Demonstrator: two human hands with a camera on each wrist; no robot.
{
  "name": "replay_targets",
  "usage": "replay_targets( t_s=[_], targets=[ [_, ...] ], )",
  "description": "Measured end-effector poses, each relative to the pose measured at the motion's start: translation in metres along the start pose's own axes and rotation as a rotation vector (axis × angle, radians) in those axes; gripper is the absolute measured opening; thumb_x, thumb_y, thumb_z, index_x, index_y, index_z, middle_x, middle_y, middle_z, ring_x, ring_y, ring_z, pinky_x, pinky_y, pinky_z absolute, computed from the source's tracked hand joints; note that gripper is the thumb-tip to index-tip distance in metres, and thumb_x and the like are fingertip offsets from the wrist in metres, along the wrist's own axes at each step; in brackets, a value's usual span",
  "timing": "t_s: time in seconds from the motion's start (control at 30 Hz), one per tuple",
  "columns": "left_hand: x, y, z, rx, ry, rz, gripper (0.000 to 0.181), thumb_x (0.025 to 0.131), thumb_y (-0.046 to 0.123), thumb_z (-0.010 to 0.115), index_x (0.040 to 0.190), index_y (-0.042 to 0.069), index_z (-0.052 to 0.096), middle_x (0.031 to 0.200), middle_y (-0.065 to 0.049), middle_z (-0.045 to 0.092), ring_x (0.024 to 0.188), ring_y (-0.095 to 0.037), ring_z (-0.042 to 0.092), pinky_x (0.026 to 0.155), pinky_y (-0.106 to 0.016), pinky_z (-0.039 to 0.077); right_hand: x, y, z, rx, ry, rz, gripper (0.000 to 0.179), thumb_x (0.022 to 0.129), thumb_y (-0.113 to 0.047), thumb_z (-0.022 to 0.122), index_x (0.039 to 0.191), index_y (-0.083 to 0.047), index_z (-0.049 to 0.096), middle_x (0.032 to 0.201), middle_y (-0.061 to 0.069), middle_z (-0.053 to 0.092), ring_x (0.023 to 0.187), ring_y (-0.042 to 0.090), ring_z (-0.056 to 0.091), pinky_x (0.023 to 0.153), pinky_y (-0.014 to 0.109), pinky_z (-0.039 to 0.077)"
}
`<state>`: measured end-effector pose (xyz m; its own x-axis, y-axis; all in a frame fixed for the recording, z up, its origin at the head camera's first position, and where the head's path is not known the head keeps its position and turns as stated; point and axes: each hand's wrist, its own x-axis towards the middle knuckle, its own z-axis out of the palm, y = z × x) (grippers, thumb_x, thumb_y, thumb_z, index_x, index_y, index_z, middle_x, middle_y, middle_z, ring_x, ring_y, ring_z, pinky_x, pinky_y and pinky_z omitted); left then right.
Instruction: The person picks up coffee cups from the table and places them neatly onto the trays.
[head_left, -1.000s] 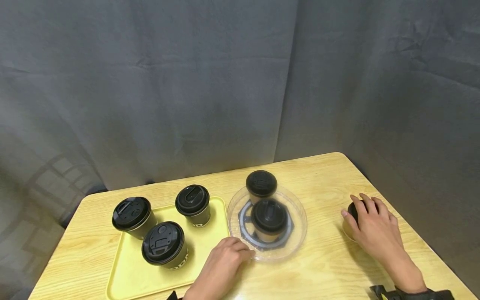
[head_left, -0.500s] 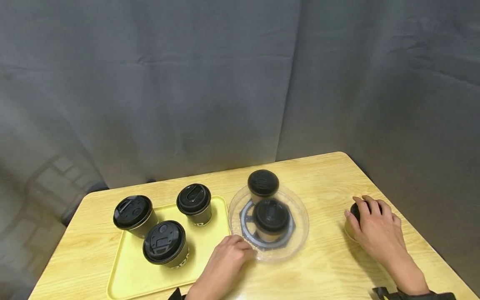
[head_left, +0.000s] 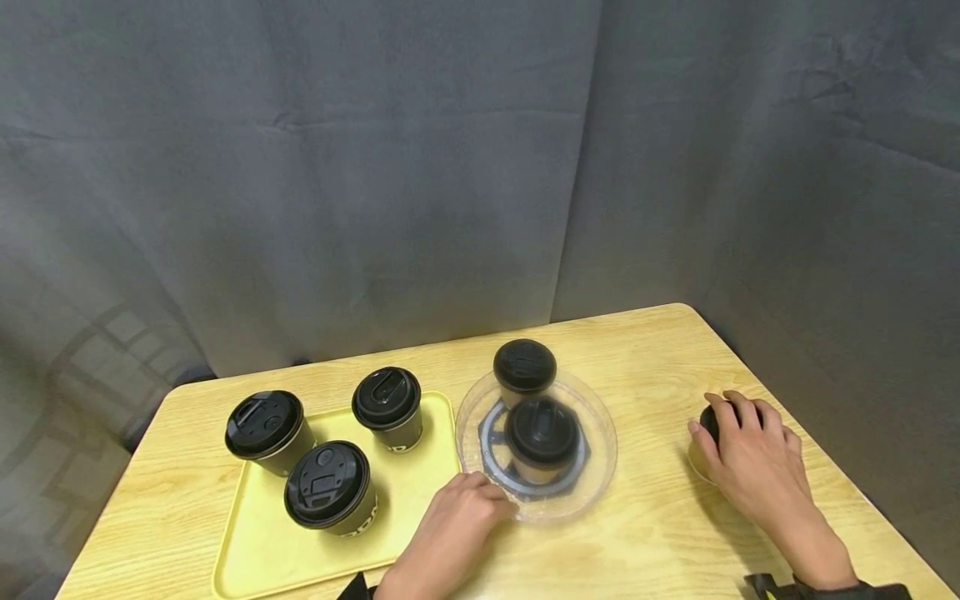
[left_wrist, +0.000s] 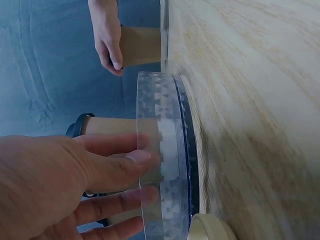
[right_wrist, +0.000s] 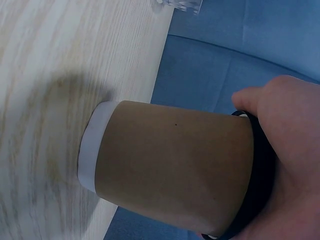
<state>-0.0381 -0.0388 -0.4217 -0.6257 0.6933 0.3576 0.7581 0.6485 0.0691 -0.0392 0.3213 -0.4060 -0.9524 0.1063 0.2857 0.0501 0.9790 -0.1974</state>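
Note:
My left hand is at the near left rim of a clear, round plastic turntable with a low wall. In the left wrist view its thumb and fingers meet the wall, several fingertips showing through the plastic. Two lidded paper cups stand there: a nearer cup and a farther cup. At the right side of the table, my right hand grips another brown paper cup from above, around its black lid. That cup stands upright, its white base close on the wood.
Left of the turntable lies a yellow tray, its right edge close to the turntable. On it are three dark lidded cups: a front cup, a left cup and a back cup. Grey curtain hangs behind the table.
Almost nothing differs. Both hands keep their places on the turntable rim and the cup lid. The whole scene shifts slightly in the head view, and the cups stay put.

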Motion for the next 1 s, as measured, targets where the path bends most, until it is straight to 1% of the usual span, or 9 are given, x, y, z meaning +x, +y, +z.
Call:
replay_targets(
  t_s=[0.4, 0.7, 0.87, 1.0],
  targets=[
    [0.002, 0.001, -0.001, -0.003, -0.016, 0.002, 0.026, 0.073, 0.005, 0.07, 0.082, 0.029, 0.075, 0.086, 0.016, 0.073, 0.085, -0.006, 0.062, 0.076, -0.023, 0.05, -0.002, 0.002, -0.002, -0.008, -0.012, 0.006, 0.049, 0.101, -0.036, 0.048, 0.134, 0.0, 0.047, 0.135, 0.031, 0.043, 0.12, 0.054, 0.033, 0.08, 0.072, 0.03],
    [0.001, -0.004, -0.003, -0.019, 0.012, -0.009, 0.025, 0.07, 0.003, 0.07, 0.071, 0.028, 0.072, 0.077, 0.018, 0.07, 0.075, -0.004, 0.057, 0.068, -0.021, 0.047, 0.0, 0.001, -0.001, -0.012, -0.019, -0.004, 0.05, 0.101, -0.037, 0.048, 0.134, 0.001, 0.047, 0.135, 0.031, 0.043, 0.12, 0.054, 0.034, 0.079, 0.072, 0.031],
    [-0.001, -0.006, -0.005, -0.029, 0.026, -0.019, 0.025, 0.07, 0.002, 0.069, 0.07, 0.027, 0.071, 0.077, 0.018, 0.07, 0.077, -0.005, 0.059, 0.068, -0.021, 0.048, 0.0, 0.001, -0.002, -0.02, -0.021, -0.007, 0.051, 0.101, -0.037, 0.049, 0.134, 0.001, 0.046, 0.135, 0.032, 0.042, 0.12, 0.054, 0.034, 0.079, 0.072, 0.031],
    [-0.002, -0.009, -0.005, -0.043, 0.026, -0.042, 0.03, 0.068, -0.004, 0.067, 0.069, 0.025, 0.071, 0.075, 0.017, 0.069, 0.08, -0.005, 0.061, 0.069, -0.023, 0.05, 0.0, 0.001, -0.003, -0.017, -0.014, -0.01, 0.05, 0.101, -0.036, 0.049, 0.134, 0.001, 0.047, 0.135, 0.032, 0.043, 0.12, 0.054, 0.034, 0.079, 0.072, 0.031]
  ],
)
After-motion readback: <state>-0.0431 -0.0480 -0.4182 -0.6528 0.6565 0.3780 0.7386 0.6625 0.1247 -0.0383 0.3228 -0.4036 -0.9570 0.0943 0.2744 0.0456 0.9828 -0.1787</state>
